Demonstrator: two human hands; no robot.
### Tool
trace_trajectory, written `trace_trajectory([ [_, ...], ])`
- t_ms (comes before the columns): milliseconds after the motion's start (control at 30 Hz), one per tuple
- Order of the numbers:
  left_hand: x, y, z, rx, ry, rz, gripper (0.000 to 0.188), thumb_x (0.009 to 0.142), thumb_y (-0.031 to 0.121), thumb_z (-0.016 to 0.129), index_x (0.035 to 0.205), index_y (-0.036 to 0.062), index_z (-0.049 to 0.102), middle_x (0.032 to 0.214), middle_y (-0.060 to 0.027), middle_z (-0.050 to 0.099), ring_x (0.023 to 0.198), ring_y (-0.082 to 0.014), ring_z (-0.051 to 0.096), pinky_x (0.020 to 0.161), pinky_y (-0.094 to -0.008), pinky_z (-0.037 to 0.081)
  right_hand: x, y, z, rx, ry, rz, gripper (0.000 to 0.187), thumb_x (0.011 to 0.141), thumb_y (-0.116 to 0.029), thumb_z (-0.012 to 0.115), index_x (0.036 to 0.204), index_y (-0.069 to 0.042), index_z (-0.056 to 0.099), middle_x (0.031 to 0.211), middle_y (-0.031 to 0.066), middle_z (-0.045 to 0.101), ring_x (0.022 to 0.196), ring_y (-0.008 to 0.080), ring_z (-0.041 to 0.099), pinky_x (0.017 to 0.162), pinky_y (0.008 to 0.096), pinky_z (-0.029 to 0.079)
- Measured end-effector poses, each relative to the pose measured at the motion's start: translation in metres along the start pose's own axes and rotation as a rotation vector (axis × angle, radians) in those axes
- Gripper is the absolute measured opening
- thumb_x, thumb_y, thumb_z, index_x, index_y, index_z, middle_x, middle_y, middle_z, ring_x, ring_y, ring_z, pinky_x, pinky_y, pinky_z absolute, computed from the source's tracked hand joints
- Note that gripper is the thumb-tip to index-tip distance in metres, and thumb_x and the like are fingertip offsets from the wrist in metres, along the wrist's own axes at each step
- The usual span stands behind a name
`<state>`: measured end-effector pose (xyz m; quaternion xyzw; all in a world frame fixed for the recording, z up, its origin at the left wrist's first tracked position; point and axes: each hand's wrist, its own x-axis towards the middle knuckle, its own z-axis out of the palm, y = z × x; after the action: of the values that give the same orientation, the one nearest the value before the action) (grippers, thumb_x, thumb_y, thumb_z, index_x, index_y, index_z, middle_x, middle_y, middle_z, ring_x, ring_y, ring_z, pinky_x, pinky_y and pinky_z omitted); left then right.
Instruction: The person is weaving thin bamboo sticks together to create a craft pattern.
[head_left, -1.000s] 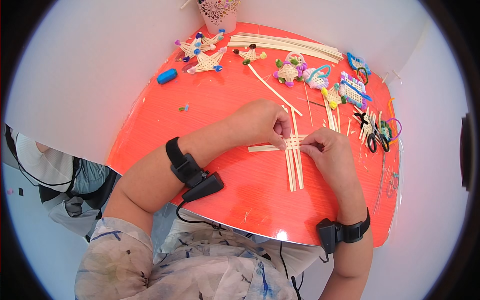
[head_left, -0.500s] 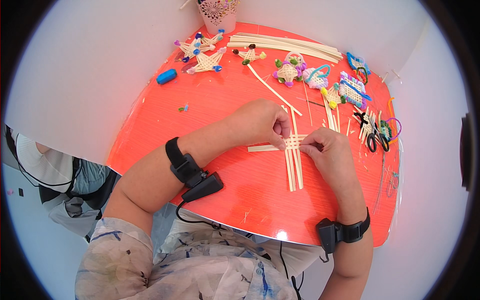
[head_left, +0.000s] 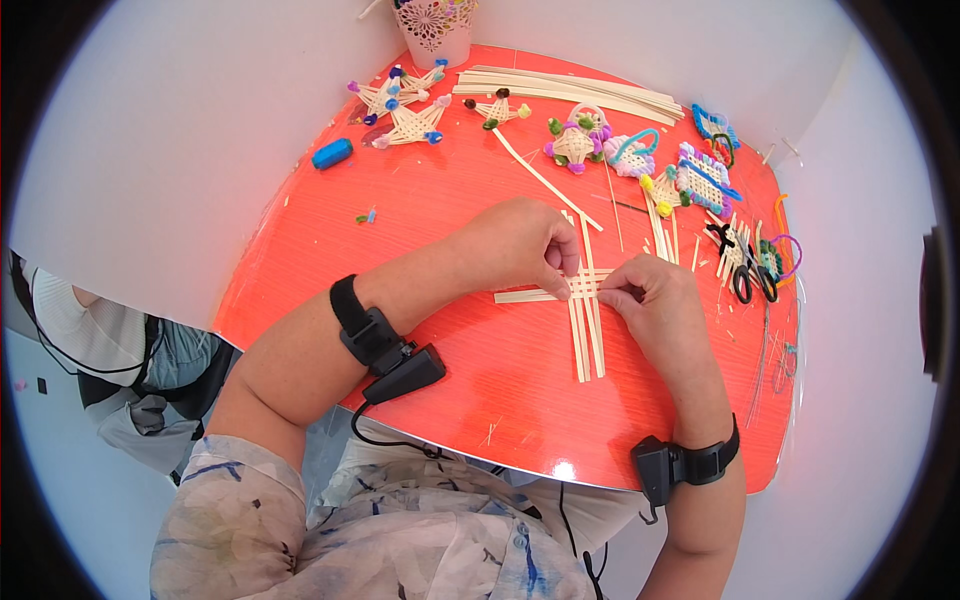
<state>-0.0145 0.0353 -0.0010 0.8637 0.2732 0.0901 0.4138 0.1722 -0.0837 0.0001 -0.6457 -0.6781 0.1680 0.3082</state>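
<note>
The cross of pale flat strips (head_left: 586,292) lay on the red table (head_left: 340,215), between the two hands, its lengthwise strips running toward the wearer and its crosswise ones passing over and under them. The left hand (head_left: 547,243) had thumb and fingertip pinched at the left edge of the woven middle; the right hand (head_left: 657,300) pinched the right edge likewise and covered the right ends of the crosswise strips.

Just beyond, a long curved strip (head_left: 540,172) slanted in until its near end came close to the upper ends of the cross; whether they touched was unclear. Short loose strips (head_left: 660,238) and a yellow-tipped woven star (head_left: 664,192) lay beyond the right hand. Farther right, black-handled scissors (head_left: 754,262) rested over a small unfinished weave (head_left: 733,243), with thin wires (head_left: 765,345) strewn nearer the wearer.

Along the far side sat a bundle of long strips (head_left: 580,93), a purple-and-green-tipped weave (head_left: 576,147), a pale weave with a blue loop (head_left: 631,158) and a rectangular one with a fuzzy border (head_left: 703,180). At far left were several woven stars (head_left: 415,122), a blue oblong object (head_left: 332,153) and a pink openwork pot (head_left: 437,35).
</note>
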Motion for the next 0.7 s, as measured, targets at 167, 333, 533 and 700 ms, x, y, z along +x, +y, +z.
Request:
trace_trajectory([
  [167,0.0003,0.0006,0.0002,0.002,0.001,-0.007,0.023,0.067,0.013,0.087,0.084,0.0063,0.073,0.075,-0.0021,0.065,0.067,-0.0117,0.060,0.059,-0.0283,0.048,0.0002,-0.0014,-0.0012,-0.009,-0.008,0.011,0.008,0.074,-0.003,0.075,0.080,0.000,0.070,0.076,0.0137,0.065,0.071,0.0290,0.064,0.066,0.0375,0.051],
  [333,0.0014,-0.0040,0.0011,-0.001,0.019,0.028,0.022,0.064,0.014,0.085,0.081,0.0070,0.073,0.072,-0.0033,0.067,0.066,-0.0139,0.063,0.060,-0.0299,0.050,0.0000,-0.0030,-0.0017,-0.005,-0.004,-0.005,0.008,0.074,-0.002,0.074,0.080,0.000,0.069,0.077,0.0141,0.066,0.072,0.0294,0.065,0.067,0.0374,0.051],
  [533,0.0013,-0.0025,0.0010,-0.011,0.011,0.011,0.023,0.064,0.014,0.085,0.082,0.0070,0.073,0.072,-0.0033,0.067,0.066,-0.0138,0.063,0.060,-0.0298,0.050,-0.0002,-0.0019,-0.0010,0.000,-0.005,-0.002,0.009,0.074,-0.002,0.074,0.081,0.001,0.069,0.077,0.0139,0.066,0.072,0.0290,0.064,0.067,0.0370,0.052],
  [700,0.0004,-0.0009,-0.0001,0.009,-0.002,0.000,0.023,0.067,0.015,0.087,0.084,0.0067,0.073,0.074,-0.0020,0.064,0.067,-0.0117,0.059,0.059,-0.0285,0.047,-0.0009,-0.0024,-0.0010,0.044,-0.013,0.036,0.013,0.075,-0.002,0.076,0.085,0.001,0.068,0.076,0.0120,0.065,0.067,0.0236,0.063,0.063,0.0340,0.051],
])
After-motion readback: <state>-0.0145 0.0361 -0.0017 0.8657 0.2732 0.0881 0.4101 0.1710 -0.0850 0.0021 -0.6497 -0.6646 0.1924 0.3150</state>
